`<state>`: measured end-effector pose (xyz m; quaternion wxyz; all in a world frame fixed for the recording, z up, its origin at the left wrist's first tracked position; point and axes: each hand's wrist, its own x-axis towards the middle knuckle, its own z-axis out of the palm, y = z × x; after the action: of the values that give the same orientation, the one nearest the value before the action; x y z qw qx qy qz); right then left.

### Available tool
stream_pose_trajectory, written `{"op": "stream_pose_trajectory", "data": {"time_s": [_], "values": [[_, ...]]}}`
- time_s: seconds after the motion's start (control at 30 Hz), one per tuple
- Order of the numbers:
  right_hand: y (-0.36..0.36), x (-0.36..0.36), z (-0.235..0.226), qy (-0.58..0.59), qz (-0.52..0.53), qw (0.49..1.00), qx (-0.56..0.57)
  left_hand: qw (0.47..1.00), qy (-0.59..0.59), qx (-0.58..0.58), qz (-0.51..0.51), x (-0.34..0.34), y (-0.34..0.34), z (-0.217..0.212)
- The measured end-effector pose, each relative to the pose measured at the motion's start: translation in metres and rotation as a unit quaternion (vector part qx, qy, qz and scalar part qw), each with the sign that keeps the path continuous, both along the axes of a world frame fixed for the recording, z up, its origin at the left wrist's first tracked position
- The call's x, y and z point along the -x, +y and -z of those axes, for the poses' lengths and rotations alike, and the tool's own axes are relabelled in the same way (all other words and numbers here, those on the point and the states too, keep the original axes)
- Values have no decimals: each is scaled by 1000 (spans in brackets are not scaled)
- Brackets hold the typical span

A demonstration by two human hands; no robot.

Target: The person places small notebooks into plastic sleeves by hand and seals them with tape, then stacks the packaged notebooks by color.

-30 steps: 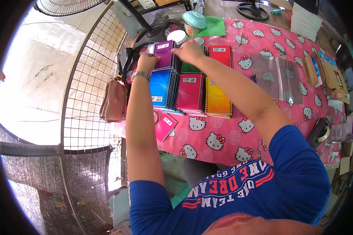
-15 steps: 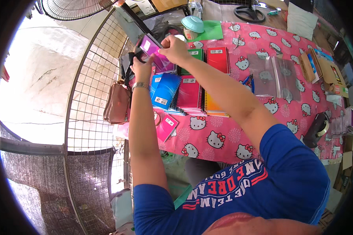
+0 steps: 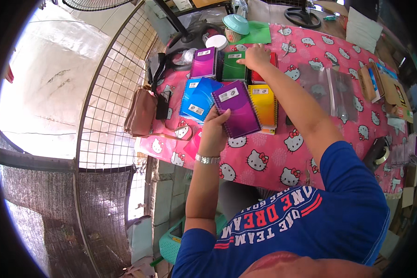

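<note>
My left hand (image 3: 214, 132) grips a purple spiral notebook (image 3: 238, 113) by its left edge, thumb on the cover. It is held over the stacks and hides the pink notebook pile. My right hand (image 3: 256, 57) is at the back row, thumb and fingers apart, over the right side of the green notebook (image 3: 235, 69) and the red notebook (image 3: 260, 78). Another purple notebook (image 3: 204, 63) lies left of the green one. In the front row are blue notebooks (image 3: 197, 95) and yellow notebooks (image 3: 262, 104). A loose pink notebook (image 3: 192, 145) is partly behind my left wrist.
A brown bag (image 3: 140, 111) and black phone (image 3: 163, 105) lie left by the wire mesh. Behind the stacks stand a fan base (image 3: 187, 39), a white lid (image 3: 216, 42) and a teal bowl (image 3: 236, 23). Plastic sleeves (image 3: 326, 90), an opened box (image 3: 394, 97) and a tape dispenser (image 3: 377, 153) are right.
My left hand has brought the purple notebook toward me and to the right, over the front row. My right hand has let go of it and moved right to the green and red notebooks.
</note>
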<state>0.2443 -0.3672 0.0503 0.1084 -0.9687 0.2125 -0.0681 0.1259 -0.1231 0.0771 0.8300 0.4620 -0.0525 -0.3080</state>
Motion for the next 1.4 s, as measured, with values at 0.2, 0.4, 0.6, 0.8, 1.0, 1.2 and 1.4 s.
{"op": "stream_pose_trajectory", "data": {"time_s": [0.2,0.4,0.6,0.8,1.0,1.2,1.4], "values": [[17,-10,-18,4,16,1000,15,991,-53,44,-111,-27,5,-4],[-11,-16,-29,-239,-92,940,-225,995,-1,61,-81,13,3,6],[34,76,-108,-149,-276,802,-508,976,75,193,-69,51,19,30],[6,89,-38,-155,-143,925,-315,990,49,54,-117,79,24,41],[-90,70,39,-50,50,979,-189,987,107,72,-98,115,31,57],[-40,74,-18,-274,-22,935,-225,984,97,86,-118,130,48,71],[64,169,-73,-177,-222,763,-580,975,102,170,-97,125,56,58]]}}
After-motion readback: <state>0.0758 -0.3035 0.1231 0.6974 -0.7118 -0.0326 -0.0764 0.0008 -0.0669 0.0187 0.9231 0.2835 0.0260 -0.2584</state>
